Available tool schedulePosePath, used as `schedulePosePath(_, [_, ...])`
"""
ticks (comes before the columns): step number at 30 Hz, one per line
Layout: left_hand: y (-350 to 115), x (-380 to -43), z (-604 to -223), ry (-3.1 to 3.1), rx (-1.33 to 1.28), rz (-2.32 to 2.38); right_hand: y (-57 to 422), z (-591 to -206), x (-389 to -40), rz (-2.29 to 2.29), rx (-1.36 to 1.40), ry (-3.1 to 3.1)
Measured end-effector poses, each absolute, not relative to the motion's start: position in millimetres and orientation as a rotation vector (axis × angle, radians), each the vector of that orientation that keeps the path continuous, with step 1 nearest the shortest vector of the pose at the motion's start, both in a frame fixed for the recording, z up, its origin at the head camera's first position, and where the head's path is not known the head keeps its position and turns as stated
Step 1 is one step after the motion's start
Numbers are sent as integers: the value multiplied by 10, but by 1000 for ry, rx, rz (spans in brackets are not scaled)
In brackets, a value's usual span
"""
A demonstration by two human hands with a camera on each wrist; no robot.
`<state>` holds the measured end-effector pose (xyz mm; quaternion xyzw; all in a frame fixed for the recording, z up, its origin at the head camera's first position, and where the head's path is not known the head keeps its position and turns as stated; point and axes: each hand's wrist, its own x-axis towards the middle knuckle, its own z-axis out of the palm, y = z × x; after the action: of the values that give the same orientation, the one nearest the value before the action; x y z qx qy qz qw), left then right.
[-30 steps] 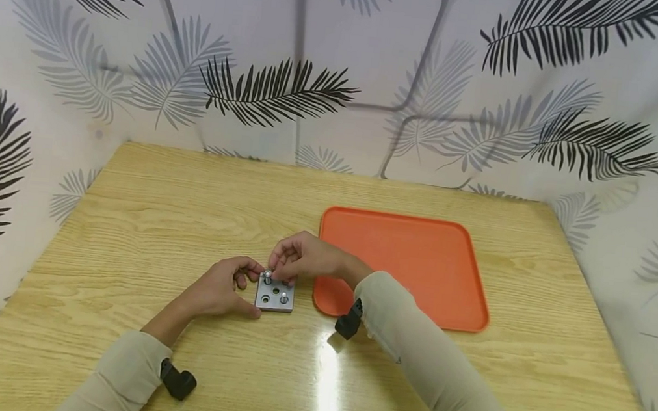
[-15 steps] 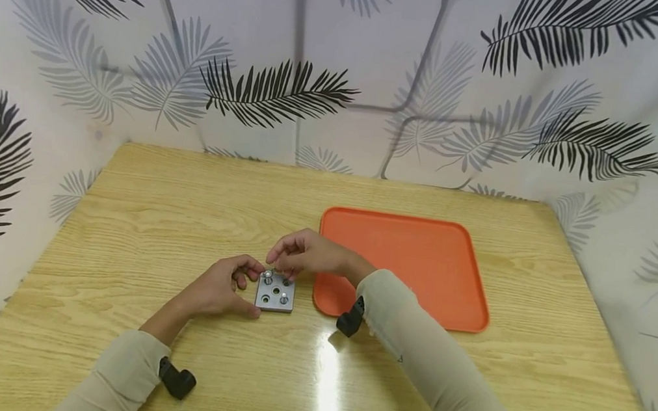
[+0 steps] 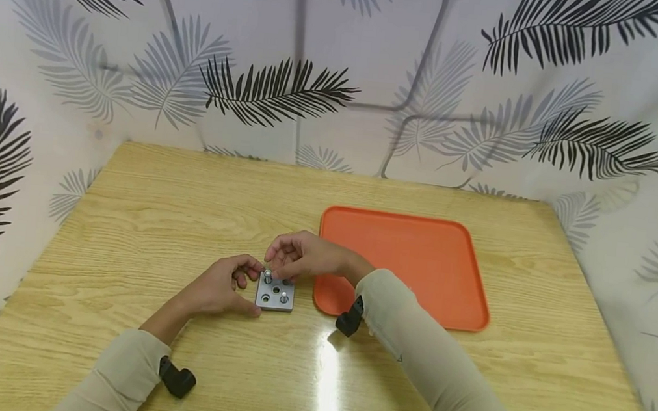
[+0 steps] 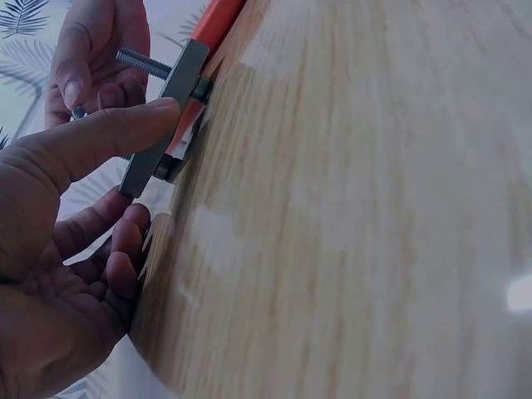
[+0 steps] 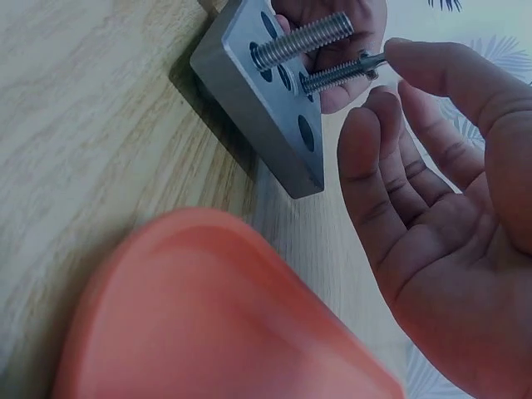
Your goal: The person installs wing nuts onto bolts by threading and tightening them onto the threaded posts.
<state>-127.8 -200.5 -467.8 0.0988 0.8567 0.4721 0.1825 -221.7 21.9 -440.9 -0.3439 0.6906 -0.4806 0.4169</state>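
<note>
A square grey metal plate (image 3: pixel 275 301) with several holes stands raised off the table on short feet. Two threaded bolts rise from it, a near right one (image 5: pixel 303 43) and a far left one (image 5: pixel 332 76) with a small nut-like piece near its top. My left hand (image 3: pixel 218 290) grips the plate's left side, thumb at the near edge and a finger at the far one. Over the far left bolt, my right hand (image 3: pixel 307 256) has its thumb against the bolt's top and its fingers curled close behind. The exact finger contact is partly hidden.
An orange tray (image 3: pixel 403 264) lies right of the plate, under my right wrist. The wooden table (image 3: pixel 201 194) ends at a leaf-patterned cloth backdrop (image 3: pixel 250 35). Glare falls on the table's near middle.
My right fingers rise slightly off the far left bolt half a second ago, then come back to its top. The left hand and the plate stay in place.
</note>
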Motion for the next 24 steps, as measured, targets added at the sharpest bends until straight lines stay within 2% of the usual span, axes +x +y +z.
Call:
schedulePosePath(8, [-2002, -1280, -4658, 2438, 282, 1296, 181, -4414, -2206, -1202, -980, 1720])
schedulePosePath(24, [-2000, -1272, -4680, 2423, 280, 1319, 191, -4408, -2134, -1254, -788, 1789])
